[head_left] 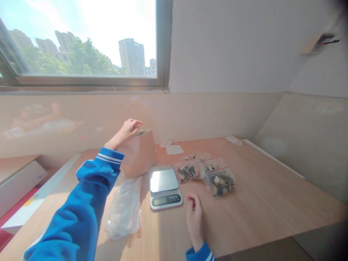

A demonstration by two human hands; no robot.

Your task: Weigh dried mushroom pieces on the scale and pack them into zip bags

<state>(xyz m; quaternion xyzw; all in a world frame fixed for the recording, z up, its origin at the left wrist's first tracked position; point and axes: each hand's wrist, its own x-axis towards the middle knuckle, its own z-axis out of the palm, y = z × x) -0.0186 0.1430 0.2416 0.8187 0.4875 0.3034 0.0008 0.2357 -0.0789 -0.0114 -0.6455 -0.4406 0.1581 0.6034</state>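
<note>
My left hand (128, 129) is raised at the rim of a tall cardboard box (140, 154), fingers loosely bent and pointing right, with nothing visible in them. The contents of the box are mostly hidden. Resting on the table just right of a digital kitchen scale (164, 181), my right hand (195, 214) is loosely curled, and no object shows in it. The scale's steel platform is bare. Clear zip bags (125, 210) lie flat left of the scale. To its right sit several filled zip bags (220, 181) holding dark and tan dried pieces, with small white packets in some.
The wooden table (261, 203) meets a wall at the back. A white paper (174, 149) and crumpled scraps (233, 140) lie along the far edge. A window (89, 40) is above, and another surface (20, 170) stands at the left.
</note>
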